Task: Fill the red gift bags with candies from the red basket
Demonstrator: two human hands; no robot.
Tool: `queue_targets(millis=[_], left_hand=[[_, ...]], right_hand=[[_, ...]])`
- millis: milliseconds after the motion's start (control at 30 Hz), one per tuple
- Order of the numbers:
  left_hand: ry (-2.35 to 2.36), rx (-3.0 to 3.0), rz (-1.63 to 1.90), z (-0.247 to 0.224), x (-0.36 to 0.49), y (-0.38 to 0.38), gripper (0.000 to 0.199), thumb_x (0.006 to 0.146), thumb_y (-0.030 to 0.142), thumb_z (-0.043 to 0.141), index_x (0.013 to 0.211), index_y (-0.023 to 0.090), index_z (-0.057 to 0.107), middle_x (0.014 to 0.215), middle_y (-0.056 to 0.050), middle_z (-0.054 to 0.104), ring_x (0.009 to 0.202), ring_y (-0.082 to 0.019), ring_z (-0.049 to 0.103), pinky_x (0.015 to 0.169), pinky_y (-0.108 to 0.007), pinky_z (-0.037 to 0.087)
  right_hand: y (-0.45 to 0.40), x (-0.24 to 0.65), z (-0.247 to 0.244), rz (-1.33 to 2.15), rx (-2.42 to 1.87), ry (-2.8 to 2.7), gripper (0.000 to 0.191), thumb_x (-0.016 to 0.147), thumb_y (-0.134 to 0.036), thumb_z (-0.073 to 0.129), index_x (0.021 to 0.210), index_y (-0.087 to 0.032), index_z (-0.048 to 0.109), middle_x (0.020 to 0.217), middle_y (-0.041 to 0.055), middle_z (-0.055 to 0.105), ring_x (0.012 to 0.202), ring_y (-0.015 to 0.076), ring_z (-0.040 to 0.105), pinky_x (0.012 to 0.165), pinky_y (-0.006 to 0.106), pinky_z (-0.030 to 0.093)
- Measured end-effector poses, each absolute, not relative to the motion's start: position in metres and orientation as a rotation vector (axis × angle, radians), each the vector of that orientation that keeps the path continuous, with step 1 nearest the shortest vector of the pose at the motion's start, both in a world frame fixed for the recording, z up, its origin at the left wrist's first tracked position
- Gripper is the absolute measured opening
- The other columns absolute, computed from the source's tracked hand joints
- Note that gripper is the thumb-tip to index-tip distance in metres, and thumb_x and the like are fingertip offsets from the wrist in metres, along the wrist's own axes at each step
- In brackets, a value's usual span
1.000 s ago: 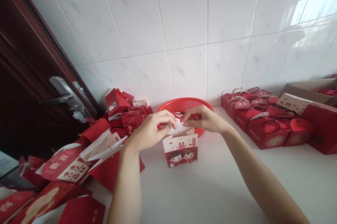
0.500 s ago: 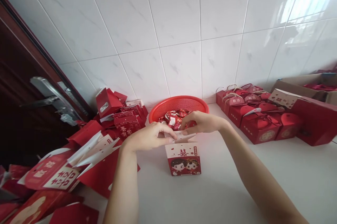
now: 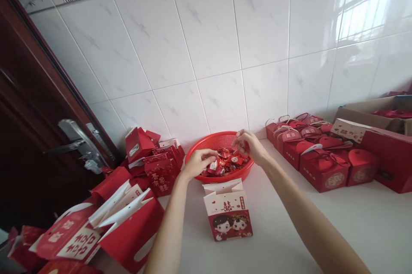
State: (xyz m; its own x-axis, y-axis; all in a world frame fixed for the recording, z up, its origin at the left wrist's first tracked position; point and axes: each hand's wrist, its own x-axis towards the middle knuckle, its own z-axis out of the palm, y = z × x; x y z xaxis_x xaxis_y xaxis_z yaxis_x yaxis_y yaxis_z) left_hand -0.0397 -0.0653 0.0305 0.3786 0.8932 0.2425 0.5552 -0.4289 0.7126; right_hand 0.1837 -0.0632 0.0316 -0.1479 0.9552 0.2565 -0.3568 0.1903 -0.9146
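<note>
My left hand is over the left side of a red plastic basket, thumb and fingers apart, with nothing visible between them. Above the basket's right side hovers my right hand, its fingers loosely curved and apart; I see nothing held there. Red-wrapped candies fill the basket's bottom. In front of it stands a red and white gift box with two cartoon figures on its face. The box's top flaps are up and unfastened, and neither hand touches it.
Opened red boxes and bags crowd the left side. Closed red gift boxes with cord handles stand in rows at the right, beside a cardboard carton. A tiled wall backs the white table; a dark door is far left.
Both hands have left the top of the gift box and moved forward over the basket, spreading farther apart. The camera view has tilted up slightly. The box stays standing on the table.
</note>
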Motion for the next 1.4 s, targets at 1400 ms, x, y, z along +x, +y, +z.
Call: queue_targets(millis=[1400], left_hand=[[0.958, 1.760, 1.346, -0.021, -0.019, -0.028, 0.029, 0.073, 0.038, 0.073, 0.093, 0.017, 0.074, 0.096, -0.008, 0.077, 0.092, -0.023, 0.071, 0.086, -0.035, 0.055]], right_hand=[[-0.045, 0.155, -0.008, 1.269, -0.902, -1.288, 0.035, 0.065, -0.047, 0.080, 0.076, -0.018, 0.065, 0.054, -0.0059, 0.051, 0.042, 0.0061, 0.036, 0.042, 0.023, 0.024]])
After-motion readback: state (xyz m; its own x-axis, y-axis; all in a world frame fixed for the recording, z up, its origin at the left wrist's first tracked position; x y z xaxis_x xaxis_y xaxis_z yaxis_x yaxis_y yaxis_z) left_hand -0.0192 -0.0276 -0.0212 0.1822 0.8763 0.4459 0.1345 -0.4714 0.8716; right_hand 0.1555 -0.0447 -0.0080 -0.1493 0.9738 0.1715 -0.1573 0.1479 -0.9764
